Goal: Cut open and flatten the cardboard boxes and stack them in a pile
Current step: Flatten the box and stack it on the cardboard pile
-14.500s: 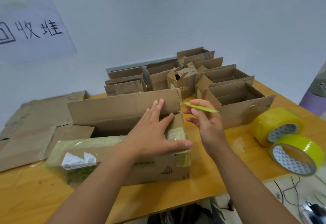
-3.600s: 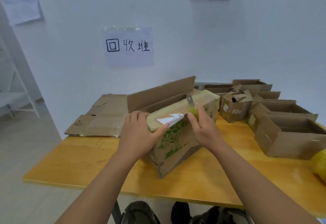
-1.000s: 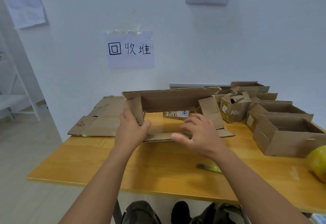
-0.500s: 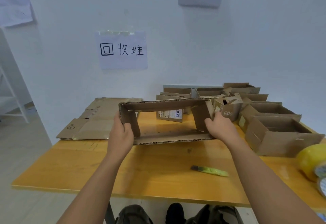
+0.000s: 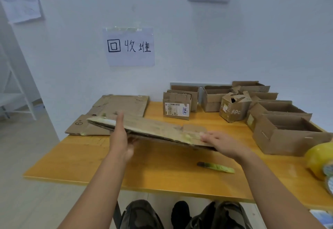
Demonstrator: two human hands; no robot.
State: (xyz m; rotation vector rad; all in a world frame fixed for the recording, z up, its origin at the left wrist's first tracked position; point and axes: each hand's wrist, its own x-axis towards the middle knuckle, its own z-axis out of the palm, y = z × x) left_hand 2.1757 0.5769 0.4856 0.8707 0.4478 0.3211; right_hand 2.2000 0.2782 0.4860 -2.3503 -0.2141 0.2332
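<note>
- A yellow wooden table [image 5: 162, 171] stands against a white wall with a handwritten paper sign [image 5: 128, 47].
- The flattened box [image 5: 153, 129] hangs tilted between both hands.
- The left hand [image 5: 119, 138] grips its far-left end, thumb on top; the right hand [image 5: 223, 143] lies spread on the near-right end.
- The flat pile [image 5: 117, 109] lies just beyond the left hand; swing the sheet over and square the edges.
- A green cutter [image 5: 216, 167] lies near the right wrist.

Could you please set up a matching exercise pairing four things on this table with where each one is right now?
Things:
1. flattened box
2. knife
3. cardboard pile
4. tape roll

Places:
A. far left of the table
B. right edge of the table
C. held between both hands
D. lying on the table near the front

Pairs: 1-C, 2-D, 3-A, 4-B
</note>
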